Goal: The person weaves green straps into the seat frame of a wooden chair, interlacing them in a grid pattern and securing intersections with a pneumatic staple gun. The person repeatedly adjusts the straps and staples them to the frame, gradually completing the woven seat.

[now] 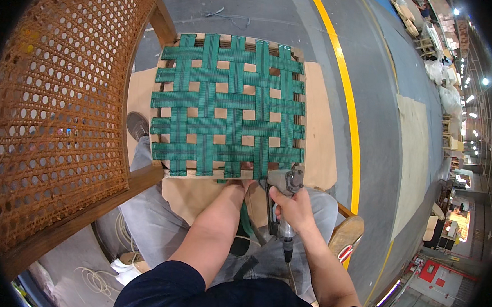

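Before me is a chair seat frame crossed by woven green webbing straps. My right hand is closed around the handle of a pneumatic staple gun. The gun's head rests at or just over the seat's near right corner, and an air hose fitting hangs from its grip. My left hand reaches under the seat's near edge, left of the gun. Its fingers are mostly hidden by frame and webbing. A loose green strap end hangs below, between my forearms.
The chair's woven cane back in a wooden frame rises on my left. Brown cardboard lies under the seat. A rounded wooden piece sits by my right knee. A yellow floor line runs to the right; coiled cord lies lower left.
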Action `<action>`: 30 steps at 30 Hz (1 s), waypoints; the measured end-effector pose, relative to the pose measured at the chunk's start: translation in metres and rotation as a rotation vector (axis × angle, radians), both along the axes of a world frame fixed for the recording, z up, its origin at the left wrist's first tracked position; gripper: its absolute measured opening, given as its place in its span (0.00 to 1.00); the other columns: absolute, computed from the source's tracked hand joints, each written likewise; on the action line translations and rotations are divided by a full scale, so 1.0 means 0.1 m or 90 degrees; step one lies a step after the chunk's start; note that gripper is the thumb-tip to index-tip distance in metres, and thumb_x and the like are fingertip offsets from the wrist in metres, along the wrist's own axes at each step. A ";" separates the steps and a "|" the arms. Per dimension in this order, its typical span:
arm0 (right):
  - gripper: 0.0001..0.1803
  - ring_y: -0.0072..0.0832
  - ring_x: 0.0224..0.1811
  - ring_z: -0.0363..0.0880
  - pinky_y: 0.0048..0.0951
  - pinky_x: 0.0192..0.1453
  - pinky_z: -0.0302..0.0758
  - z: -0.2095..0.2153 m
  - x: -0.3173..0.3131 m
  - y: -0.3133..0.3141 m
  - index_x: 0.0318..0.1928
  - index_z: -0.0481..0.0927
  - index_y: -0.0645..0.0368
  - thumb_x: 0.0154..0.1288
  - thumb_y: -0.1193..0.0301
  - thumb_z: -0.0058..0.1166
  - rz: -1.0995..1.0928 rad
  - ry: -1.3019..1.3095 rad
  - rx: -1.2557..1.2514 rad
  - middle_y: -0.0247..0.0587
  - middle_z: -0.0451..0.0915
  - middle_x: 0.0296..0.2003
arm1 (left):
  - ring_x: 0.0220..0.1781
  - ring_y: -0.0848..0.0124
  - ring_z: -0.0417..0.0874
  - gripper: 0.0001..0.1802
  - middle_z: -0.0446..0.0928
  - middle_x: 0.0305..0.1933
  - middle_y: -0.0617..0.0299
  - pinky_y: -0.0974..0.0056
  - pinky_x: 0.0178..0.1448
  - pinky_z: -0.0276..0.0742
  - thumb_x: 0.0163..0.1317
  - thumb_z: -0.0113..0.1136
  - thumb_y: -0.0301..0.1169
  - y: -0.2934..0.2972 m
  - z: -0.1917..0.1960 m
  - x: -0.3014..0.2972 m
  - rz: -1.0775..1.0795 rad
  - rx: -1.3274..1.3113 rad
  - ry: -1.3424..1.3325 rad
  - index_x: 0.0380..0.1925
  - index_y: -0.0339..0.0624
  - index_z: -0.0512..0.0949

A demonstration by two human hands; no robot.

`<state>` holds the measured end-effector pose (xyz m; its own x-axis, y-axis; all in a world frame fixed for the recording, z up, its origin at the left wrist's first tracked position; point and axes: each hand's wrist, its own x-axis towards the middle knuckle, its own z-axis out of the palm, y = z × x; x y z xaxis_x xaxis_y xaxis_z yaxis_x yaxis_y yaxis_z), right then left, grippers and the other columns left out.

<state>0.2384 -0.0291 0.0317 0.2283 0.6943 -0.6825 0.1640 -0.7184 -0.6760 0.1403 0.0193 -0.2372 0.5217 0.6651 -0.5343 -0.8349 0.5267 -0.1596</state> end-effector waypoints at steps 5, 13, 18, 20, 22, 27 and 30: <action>0.09 0.17 0.19 0.76 0.25 0.22 0.72 0.03 -0.15 0.01 0.41 0.83 0.60 0.76 0.67 0.66 -0.002 0.008 0.015 0.28 0.80 0.26 | 0.50 0.62 0.84 0.19 0.85 0.49 0.63 0.50 0.56 0.81 0.78 0.50 0.53 -0.06 -0.01 -0.04 0.006 0.002 0.009 0.49 0.55 0.83; 0.10 0.17 0.20 0.76 0.25 0.22 0.72 -0.06 -0.19 -0.11 0.40 0.83 0.60 0.76 0.67 0.66 -0.025 0.025 0.026 0.28 0.81 0.26 | 0.54 0.61 0.85 0.24 0.85 0.51 0.62 0.49 0.58 0.83 0.78 0.47 0.57 0.03 0.44 0.00 -0.169 0.576 0.904 0.49 0.52 0.82; 0.11 0.18 0.20 0.77 0.25 0.22 0.73 0.12 -0.23 -0.09 0.42 0.84 0.61 0.76 0.66 0.66 0.020 0.048 0.053 0.29 0.81 0.27 | 0.53 0.59 0.86 0.15 0.85 0.49 0.59 0.50 0.53 0.85 0.73 0.57 0.44 0.14 0.23 -0.33 -0.134 0.188 -0.021 0.47 0.48 0.81; 0.11 0.17 0.20 0.76 0.25 0.22 0.73 0.18 -0.05 -0.19 0.43 0.85 0.61 0.76 0.65 0.67 -0.052 0.047 0.077 0.30 0.82 0.27 | 0.52 0.57 0.87 0.15 0.85 0.50 0.56 0.49 0.51 0.86 0.68 0.61 0.40 -0.13 0.27 -0.26 -0.378 0.082 0.234 0.50 0.47 0.82; 0.10 0.18 0.20 0.76 0.26 0.22 0.73 0.30 0.14 -0.31 0.46 0.86 0.62 0.76 0.67 0.66 -0.115 0.039 0.112 0.30 0.83 0.27 | 0.53 0.53 0.87 0.20 0.85 0.53 0.51 0.48 0.55 0.85 0.67 0.63 0.39 -0.30 0.23 -0.56 -0.558 0.158 0.079 0.55 0.43 0.81; 0.11 0.22 0.20 0.77 0.27 0.22 0.74 0.41 0.35 -0.37 0.49 0.83 0.62 0.75 0.68 0.67 -0.144 0.050 0.129 0.35 0.84 0.35 | 0.63 0.45 0.84 0.29 0.84 0.58 0.43 0.48 0.66 0.81 0.67 0.66 0.38 -0.34 0.66 -0.54 -0.878 0.591 0.995 0.65 0.37 0.78; 0.11 0.22 0.20 0.77 0.28 0.22 0.74 0.44 0.40 -0.44 0.48 0.83 0.62 0.75 0.68 0.67 -0.175 0.054 0.140 0.35 0.83 0.33 | 0.69 0.50 0.81 0.23 0.85 0.60 0.48 0.52 0.73 0.75 0.68 0.67 0.34 -0.38 1.11 -0.64 -0.793 0.666 0.706 0.62 0.41 0.82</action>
